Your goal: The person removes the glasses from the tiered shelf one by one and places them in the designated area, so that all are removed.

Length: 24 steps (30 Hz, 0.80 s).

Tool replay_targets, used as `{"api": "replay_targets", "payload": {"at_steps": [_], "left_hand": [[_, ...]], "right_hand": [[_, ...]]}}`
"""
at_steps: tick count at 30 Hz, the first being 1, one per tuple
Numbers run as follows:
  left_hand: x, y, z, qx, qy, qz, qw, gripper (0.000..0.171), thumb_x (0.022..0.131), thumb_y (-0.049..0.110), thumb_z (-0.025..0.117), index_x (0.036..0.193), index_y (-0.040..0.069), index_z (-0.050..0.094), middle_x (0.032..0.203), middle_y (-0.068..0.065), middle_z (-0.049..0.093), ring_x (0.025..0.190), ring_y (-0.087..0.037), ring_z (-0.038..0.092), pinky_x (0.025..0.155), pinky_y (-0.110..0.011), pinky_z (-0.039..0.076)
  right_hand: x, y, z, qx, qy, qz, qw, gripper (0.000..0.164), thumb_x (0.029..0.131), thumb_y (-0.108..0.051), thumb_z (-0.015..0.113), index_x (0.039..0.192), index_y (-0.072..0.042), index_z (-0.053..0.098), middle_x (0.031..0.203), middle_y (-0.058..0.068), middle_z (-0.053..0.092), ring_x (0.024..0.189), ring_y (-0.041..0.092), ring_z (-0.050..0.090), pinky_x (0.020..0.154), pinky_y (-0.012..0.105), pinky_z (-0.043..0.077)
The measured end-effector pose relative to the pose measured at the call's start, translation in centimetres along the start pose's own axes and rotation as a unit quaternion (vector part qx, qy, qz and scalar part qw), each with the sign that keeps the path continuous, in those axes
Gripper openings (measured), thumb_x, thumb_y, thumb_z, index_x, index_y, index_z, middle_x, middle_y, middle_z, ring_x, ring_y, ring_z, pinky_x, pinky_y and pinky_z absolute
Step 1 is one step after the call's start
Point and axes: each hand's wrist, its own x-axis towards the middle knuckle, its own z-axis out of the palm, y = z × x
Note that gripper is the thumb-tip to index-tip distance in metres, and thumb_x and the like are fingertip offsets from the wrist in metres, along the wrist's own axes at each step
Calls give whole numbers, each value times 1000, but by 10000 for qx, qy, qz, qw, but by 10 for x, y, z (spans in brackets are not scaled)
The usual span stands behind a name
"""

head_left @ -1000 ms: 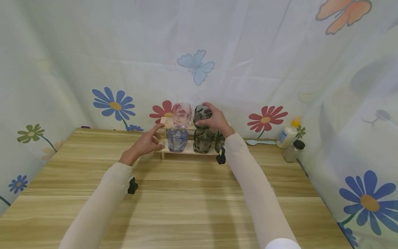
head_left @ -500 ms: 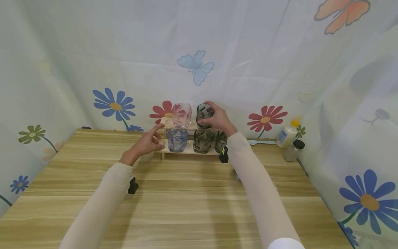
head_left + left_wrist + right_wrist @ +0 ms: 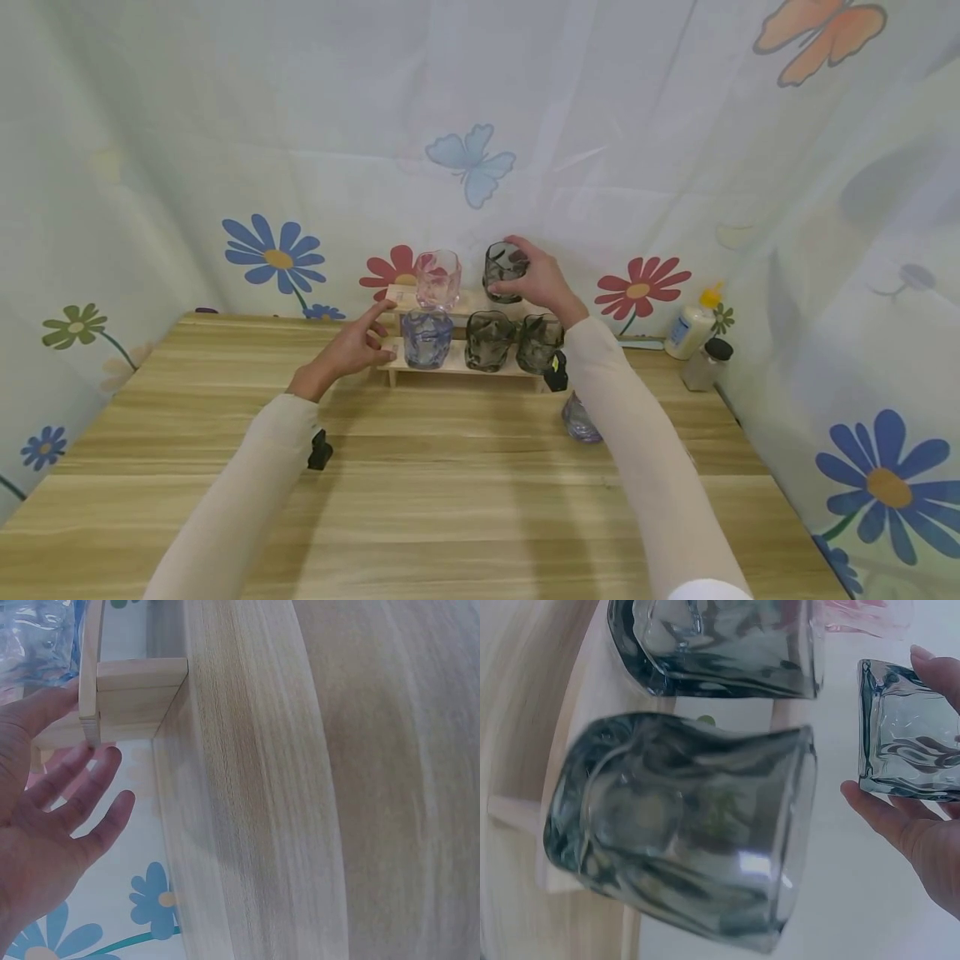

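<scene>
A two-tier wooden rack (image 3: 360,367) stands at the back of the table, holding several wavy glass tumblers. My left hand (image 3: 352,343) holds its left end, thumb at the lower tier and index finger at the upper one. My right hand (image 3: 546,283) grips a dark grey tumbler (image 3: 502,271) by its sides, upright above the upper tier; the right wrist view shows a gap under it. Left of it on that tier sits a pink tumbler (image 3: 437,279). The lower tier bears a blue tumbler (image 3: 426,337) and two dark grey tumblers (image 3: 489,342).
A purplish glass tumbler (image 3: 581,418) stands on the table, partly behind the right sleeve. At the back right are a yellow-capped bottle (image 3: 690,329), a black-lidded jar (image 3: 707,367) and a light-blue spoon (image 3: 645,343), mostly hidden. Patterned curtain (image 3: 480,75) encloses the table's back and sides.
My right hand has moved right and slightly up with the dark grey tumbler. The lower right tumbler and the purplish one have come into view. My left hand has stayed put.
</scene>
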Motion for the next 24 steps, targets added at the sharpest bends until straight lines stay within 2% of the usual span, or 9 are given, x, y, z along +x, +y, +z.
{"api": "replay_targets", "payload": {"at_steps": [8, 15, 24], "left_hand": [[1, -4, 2, 61, 86, 218, 9997, 85, 86, 6, 74, 155, 20, 26, 117, -27, 55, 91, -34, 66, 73, -39, 56], [1, -3, 1, -82, -6, 81, 9999, 86, 88, 5, 75, 156, 19, 25, 119, -27, 55, 95, -37, 66, 80, -46, 56], [1, -2, 0, -65, -35, 118, 9999, 86, 88, 6, 75, 157, 18, 25, 119, -27, 54, 95, -38, 67, 82, -49, 56]], "right_hand": [[-12, 0, -15, -137, 54, -43, 9999, 89, 81, -29, 84, 155, -20, 36, 141, 17, 56, 134, 34, 49, 107, 51, 43], [-22, 0, -27, -186, -82, -42, 9998, 88, 82, -32, 83, 155, -21, 35, 143, 16, 54, 138, 35, 44, 108, 54, 41], [-35, 3, -38, -248, -91, -87, 9996, 88, 82, -32, 84, 155, -21, 36, 143, 15, 54, 137, 34, 45, 106, 55, 43]]}}
